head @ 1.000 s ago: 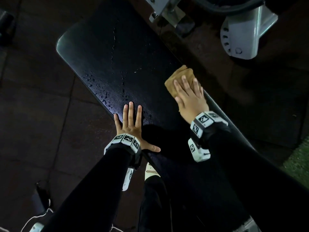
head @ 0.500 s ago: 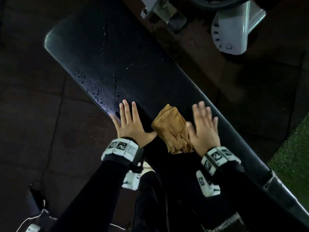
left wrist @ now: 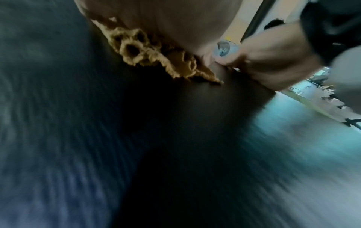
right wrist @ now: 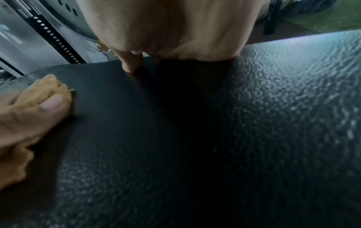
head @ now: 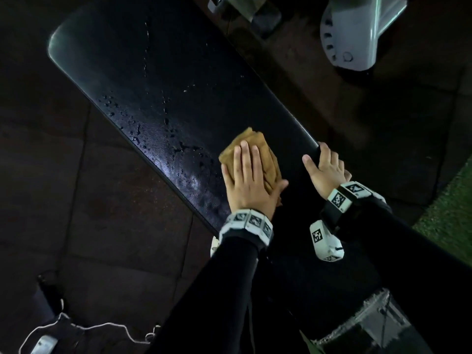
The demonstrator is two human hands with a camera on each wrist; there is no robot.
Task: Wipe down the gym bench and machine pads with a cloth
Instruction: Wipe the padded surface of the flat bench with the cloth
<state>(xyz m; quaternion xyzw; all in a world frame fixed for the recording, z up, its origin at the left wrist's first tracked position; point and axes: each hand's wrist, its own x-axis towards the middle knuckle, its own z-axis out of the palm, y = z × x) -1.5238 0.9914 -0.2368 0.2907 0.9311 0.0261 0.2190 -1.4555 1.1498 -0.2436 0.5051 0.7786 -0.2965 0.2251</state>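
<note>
Long black textured vinyl gym bench pad [head: 178,80], serving as the table, stretched diagonally from upper left to lower right over dark floor tiles [head: 76,200]. Scattered water droplets [head: 138,129] along its left edge and in a thin trail down the middle. Folded tan-brown terry cloth [head: 251,144] lying flat on the pad near its left edge, just beside the wet patch. Left hand [head: 247,180] pressed palm-down on the cloth, grip slack and flat: fingers straight and together over the fabric, thumb splayed to the right, nothing clasped. Frilly hem of the cloth [left wrist: 156,58] poking out from under the palm in the left wrist view, lying on the dark pad surface. Right hand [head: 325,169] at the opposite, right edge of the pad, fingers curled over the rim and thumb resting on the top surface, so grip closed around the pad edge. Thumb tip [right wrist: 131,64] touching the pebbled vinyl in the right wrist view, with cloth and left fingers [right wrist: 50,106] at the far left. Both hands well apart across the pad's width. White marker-covered wristbands [head: 246,224] on both black-sleeved forearms. Grey metal machine bracket with holes [head: 357,37] beyond the pad, top right, and green turf [head: 449,208] at the right edge
</note>
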